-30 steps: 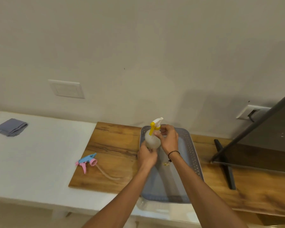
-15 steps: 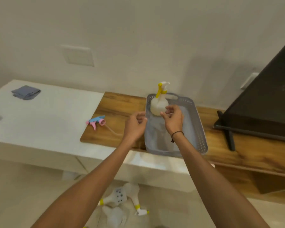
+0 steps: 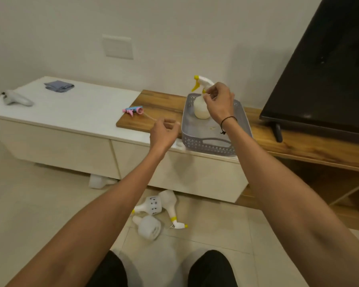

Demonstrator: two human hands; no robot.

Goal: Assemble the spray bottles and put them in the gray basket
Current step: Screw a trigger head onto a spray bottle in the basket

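A white spray bottle (image 3: pixel 199 110) with a yellow and white trigger head stands upright in the far end of the gray basket (image 3: pixel 210 146). My right hand (image 3: pixel 219 105) pinches the bottle's neck just under the head. To the left of the basket, my left hand (image 3: pixel 163 134) hovers with loosely curled fingers, holding nothing, over the end of a thin tube. That tube belongs to a pink and blue spray head (image 3: pixel 133 110) lying on the wooden board (image 3: pixel 158 104). On the floor lie two headless white bottles (image 3: pixel 152 206) (image 3: pixel 148 227) and one with a yellow collar (image 3: pixel 171 204).
A black TV (image 3: pixel 319 69) stands on the wooden shelf to the right of the basket. On the white cabinet (image 3: pixel 71 114) lie a folded gray cloth (image 3: pixel 59 86) and a white handheld device (image 3: pixel 17 99). My knees show at the bottom edge.
The view has pulled back and down. Both hands let go of the bottle standing in the basket. My left hand drew away to the left, and my right hand rose to the bottle's neck.
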